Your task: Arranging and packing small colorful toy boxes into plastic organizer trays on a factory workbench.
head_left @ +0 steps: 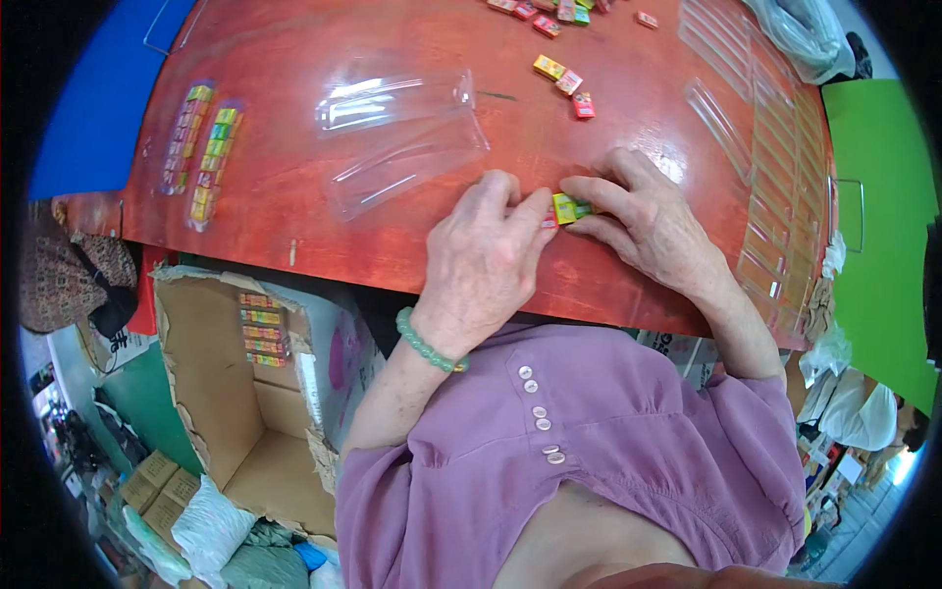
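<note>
Near the table's front edge, my left hand [483, 245] and my right hand [645, 218] come together on a short row of small candy-like boxes. A yellow-green small box [565, 208] shows between the fingertips, with a bit of red beside it on the left. Both hands have their fingers closed on the row, which they partly hide. Just beyond my left hand lie two clear plastic trays, a farther tray [392, 102] and a nearer tray [410, 165]. Farther up are loose little boxes, among them a red box [584, 105] and a yellow box [549, 68].
Two filled strips [186, 137] [213, 169] of coloured boxes lie at the table's left. Clear trays [785, 196] cover its right side. More loose boxes [547, 26] lie at the far edge. Below left stands an open cardboard box [211, 363] with packed strips [263, 330] inside.
</note>
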